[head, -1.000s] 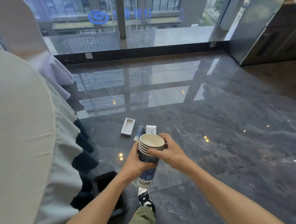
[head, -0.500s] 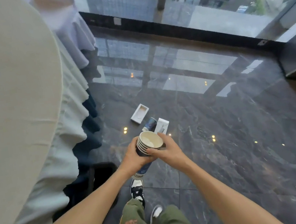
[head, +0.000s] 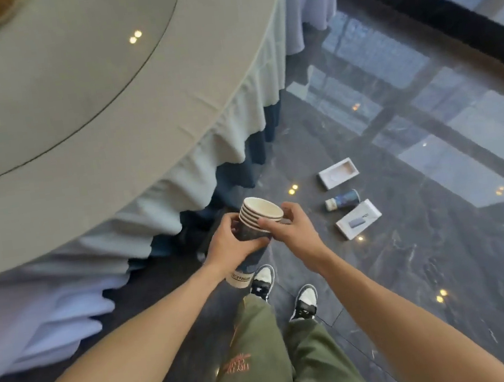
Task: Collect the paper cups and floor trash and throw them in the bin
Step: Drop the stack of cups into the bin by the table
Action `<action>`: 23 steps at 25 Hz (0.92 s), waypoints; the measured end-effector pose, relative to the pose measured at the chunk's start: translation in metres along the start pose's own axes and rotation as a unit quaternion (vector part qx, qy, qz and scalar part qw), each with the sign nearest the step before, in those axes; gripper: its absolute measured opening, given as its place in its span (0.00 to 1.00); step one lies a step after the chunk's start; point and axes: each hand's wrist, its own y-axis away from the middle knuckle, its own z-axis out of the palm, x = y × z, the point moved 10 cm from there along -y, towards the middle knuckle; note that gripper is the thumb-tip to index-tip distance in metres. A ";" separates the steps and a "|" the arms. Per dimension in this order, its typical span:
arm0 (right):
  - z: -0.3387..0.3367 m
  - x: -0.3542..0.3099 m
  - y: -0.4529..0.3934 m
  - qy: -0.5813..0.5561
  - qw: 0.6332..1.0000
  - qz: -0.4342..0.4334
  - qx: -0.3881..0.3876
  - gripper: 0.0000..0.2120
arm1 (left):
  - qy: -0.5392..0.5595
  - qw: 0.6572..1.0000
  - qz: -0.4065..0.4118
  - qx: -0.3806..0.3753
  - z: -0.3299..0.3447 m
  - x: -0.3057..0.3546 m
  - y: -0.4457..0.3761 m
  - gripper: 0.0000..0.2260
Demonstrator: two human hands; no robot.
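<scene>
A stack of several nested paper cups (head: pixel 258 214), dark blue outside and cream inside, is held in front of me above the floor. My left hand (head: pixel 230 241) wraps the stack's side from the left. My right hand (head: pixel 290 227) grips its rim from the right. On the dark marble floor ahead lie a toppled blue paper cup (head: pixel 342 200), an open white box tray (head: pixel 338 173) and a flat white box lid (head: pixel 358 219). No bin shows in this frame.
A round table (head: pixel 76 133) with a pale green cloth and pleated skirt fills the upper left, close to my hands. A white draped chair (head: pixel 312 0) stands behind it. My green trousers and black-and-white shoes (head: pixel 304 302) are below. A dark window sill runs along the upper right.
The view has tilted down and swung left, so the table fills more of the frame. Both hands keep hold of the cup stack. The floor trash now lies to the right.
</scene>
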 end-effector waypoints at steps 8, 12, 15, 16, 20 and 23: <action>0.082 0.100 -0.045 -0.034 0.995 0.089 -0.031 0.36 | -0.010 0.997 -0.075 0.012 -0.017 -0.119 -0.041 0.35; 0.096 0.155 -0.096 -0.041 0.995 0.081 0.048 0.37 | -0.036 0.997 -0.063 -0.033 -0.002 -0.163 -0.111 0.37; 0.112 0.196 -0.130 -0.050 0.991 0.081 0.096 0.33 | -0.056 0.995 -0.054 -0.066 0.012 -0.199 -0.158 0.37; 0.119 0.210 -0.141 -0.057 0.989 0.084 0.107 0.30 | -0.067 0.993 -0.059 -0.078 0.015 -0.216 -0.172 0.37; 0.146 0.249 -0.167 -0.065 0.984 0.107 0.125 0.22 | -0.110 0.983 -0.079 -0.122 0.027 -0.267 -0.202 0.38; 0.149 0.270 -0.186 -0.075 0.975 0.121 0.168 0.23 | -0.141 0.980 -0.055 -0.127 0.031 -0.273 -0.226 0.38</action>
